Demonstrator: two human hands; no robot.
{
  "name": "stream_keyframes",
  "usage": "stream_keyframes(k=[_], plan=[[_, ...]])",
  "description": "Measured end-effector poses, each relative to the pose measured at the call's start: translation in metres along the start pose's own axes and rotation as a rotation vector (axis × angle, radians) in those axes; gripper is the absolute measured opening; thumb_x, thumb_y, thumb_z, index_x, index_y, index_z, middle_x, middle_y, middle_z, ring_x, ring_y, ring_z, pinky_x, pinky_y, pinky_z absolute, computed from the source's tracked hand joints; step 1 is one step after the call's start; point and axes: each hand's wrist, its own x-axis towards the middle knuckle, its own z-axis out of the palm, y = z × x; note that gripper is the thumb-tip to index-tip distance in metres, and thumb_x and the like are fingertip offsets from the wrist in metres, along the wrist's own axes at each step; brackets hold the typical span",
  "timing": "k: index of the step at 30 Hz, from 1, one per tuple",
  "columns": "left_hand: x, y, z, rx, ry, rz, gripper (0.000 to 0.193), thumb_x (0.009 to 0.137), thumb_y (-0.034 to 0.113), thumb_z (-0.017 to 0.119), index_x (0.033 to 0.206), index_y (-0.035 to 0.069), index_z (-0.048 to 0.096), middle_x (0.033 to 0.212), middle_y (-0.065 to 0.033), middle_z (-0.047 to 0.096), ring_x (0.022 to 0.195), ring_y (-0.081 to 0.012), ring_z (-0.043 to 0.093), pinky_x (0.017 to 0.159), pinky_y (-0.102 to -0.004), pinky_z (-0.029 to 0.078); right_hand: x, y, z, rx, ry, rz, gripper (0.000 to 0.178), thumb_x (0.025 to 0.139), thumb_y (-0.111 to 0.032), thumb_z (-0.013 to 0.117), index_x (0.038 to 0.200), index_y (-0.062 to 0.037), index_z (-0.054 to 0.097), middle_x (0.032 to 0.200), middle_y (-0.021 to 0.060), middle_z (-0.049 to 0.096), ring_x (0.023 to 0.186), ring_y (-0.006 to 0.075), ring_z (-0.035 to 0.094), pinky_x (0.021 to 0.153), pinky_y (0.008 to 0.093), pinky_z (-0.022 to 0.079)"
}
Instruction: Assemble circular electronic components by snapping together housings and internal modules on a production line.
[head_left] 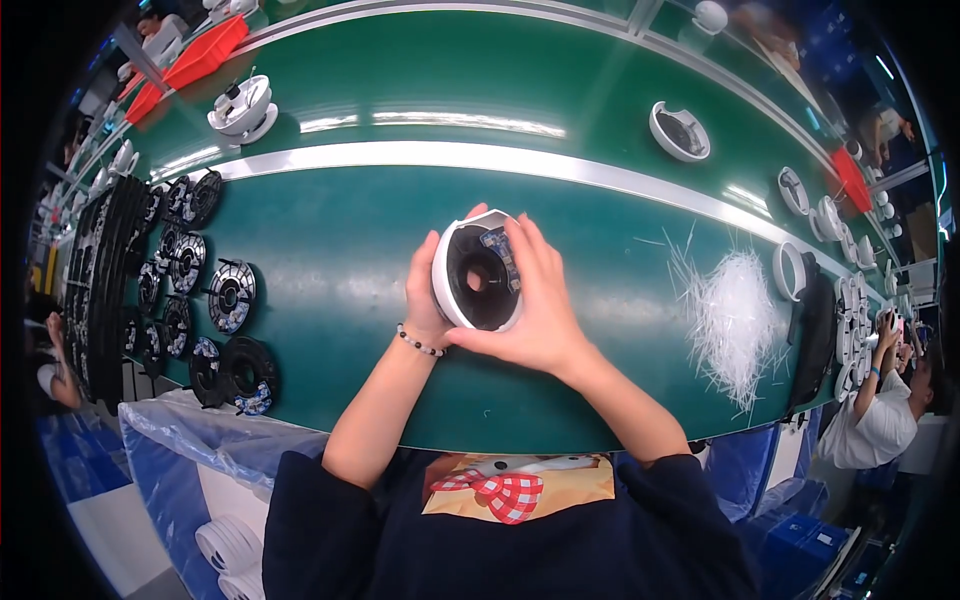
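Between my hands, above the green bench, is a white round housing (444, 278) with its open side tilted up. Inside it sits a black ring-shaped part (466, 252) with a hole in the middle and a small blue circuit board (497, 243) at its upper right. My left hand (424, 290) wraps round the housing's left side, its fingertips showing at the top. My right hand (541, 300) grips the right side, thumb at the lower rim and fingers bent over the edge by the board.
Several black ring parts with boards (232, 296) lie at the left beside stacked black trays (98, 290). A pile of thin white strips (738, 325) lies right. Beyond a metal rail, a green conveyor (450, 75) carries white housings (680, 131). Another person (880, 420) works far right.
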Motion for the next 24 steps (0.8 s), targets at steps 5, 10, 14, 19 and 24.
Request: stream_keyframes(k=[5, 10, 14, 19, 24], plan=[[0.000, -0.006, 0.003, -0.016, -0.019, 0.028, 0.074, 0.083, 0.061, 0.024, 0.132, 0.006, 0.024, 0.125, -0.0121, 0.040, 0.114, -0.0230, 0.041, 0.095, -0.0366, 0.035, 0.001, 0.001, 0.001, -0.005, 0.055, 0.007, 0.111, 0.048, -0.043, 0.078, 0.129, 0.0043, 0.019, 0.129, 0.0246, 0.023, 0.117, 0.0391, 0.027, 0.096, 0.0441, 0.028], [-0.002, -0.001, 0.007, 0.018, -0.010, 0.016, 0.083, 0.078, 0.069, 0.023, 0.131, 0.005, 0.026, 0.124, -0.0123, 0.041, 0.112, -0.0230, 0.043, 0.094, -0.0365, 0.037, 0.005, -0.005, -0.004, -0.024, 0.017, 0.034, 0.112, 0.046, -0.042, 0.078, 0.128, 0.0058, 0.019, 0.126, 0.0235, 0.026, 0.113, 0.0387, 0.030, 0.094, 0.0442, 0.029], [0.000, 0.004, -0.016, -0.042, -0.197, -0.043, 0.083, 0.078, 0.069, 0.024, 0.127, 0.002, 0.032, 0.118, -0.0131, 0.047, 0.105, -0.0226, 0.049, 0.088, -0.0353, 0.042, 0.010, -0.006, -0.007, -0.096, 0.018, -0.076, 0.112, 0.044, -0.041, 0.078, 0.128, 0.0059, 0.020, 0.125, 0.0218, 0.028, 0.109, 0.0383, 0.032, 0.092, 0.0441, 0.030], [-0.003, 0.002, -0.007, 0.003, -0.125, 0.081, 0.075, 0.080, 0.057, 0.038, 0.130, 0.002, 0.025, 0.124, -0.0139, 0.041, 0.111, -0.0240, 0.044, 0.093, -0.0377, 0.038, 0.012, -0.006, -0.004, -0.091, 0.001, -0.077, 0.112, 0.044, -0.041, 0.078, 0.128, 0.0049, 0.020, 0.125, 0.0210, 0.029, 0.108, 0.0386, 0.033, 0.091, 0.0442, 0.030], [-0.007, 0.003, -0.011, -0.052, -0.125, 0.195, 0.075, 0.078, 0.046, 0.048, 0.133, 0.005, 0.018, 0.127, -0.0145, 0.037, 0.114, -0.0260, 0.041, 0.097, -0.0382, 0.034, 0.016, -0.009, 0.011, -0.059, 0.060, -0.079, 0.112, 0.043, -0.040, 0.077, 0.129, 0.0027, 0.019, 0.124, 0.0206, 0.029, 0.108, 0.0388, 0.033, 0.091, 0.0455, 0.029]])
